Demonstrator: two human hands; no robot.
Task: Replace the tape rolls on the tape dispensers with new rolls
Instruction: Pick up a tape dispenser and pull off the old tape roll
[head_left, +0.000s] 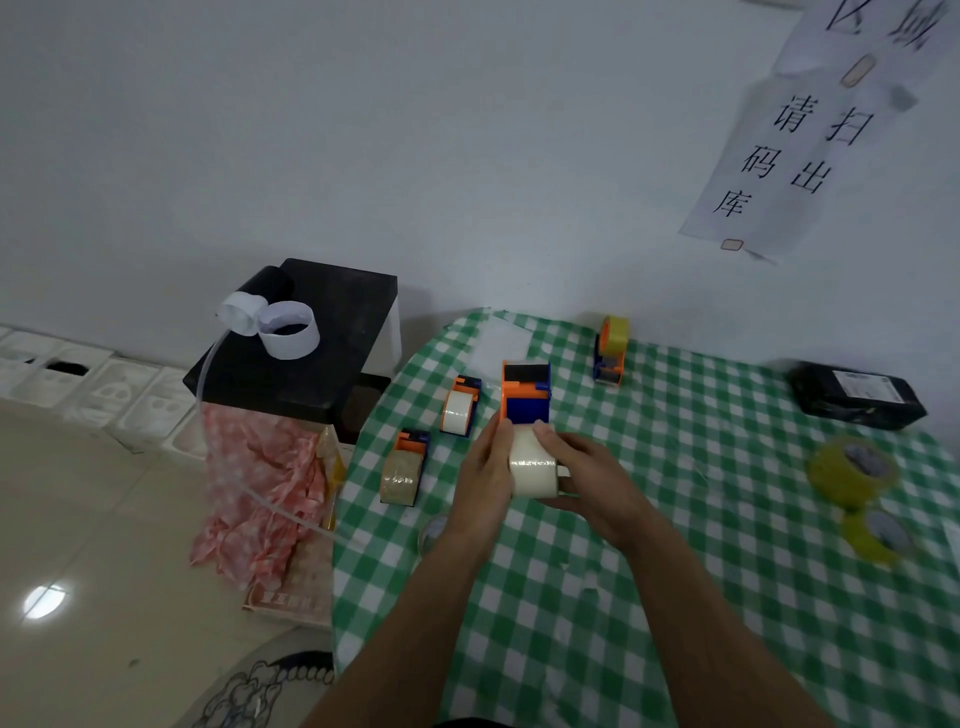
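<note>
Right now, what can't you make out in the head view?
- Roll seating in the held dispenser: left hand and right hand cover the white roll's sides.
- Yellow rolls, far right: blurred.
- Black parcel label: too small.
- Round object behind the left wrist: mostly hidden.

1. The held dispenser (525, 397) sits mid-worktop (675, 597).
2. Two dispensers (460, 405) (405, 467) lie to its left.
3. Another dispenser (610, 351) stands behind it, to the right.
4. Two spare rolls (852, 475) (878, 538) lie far to its right.
</note>
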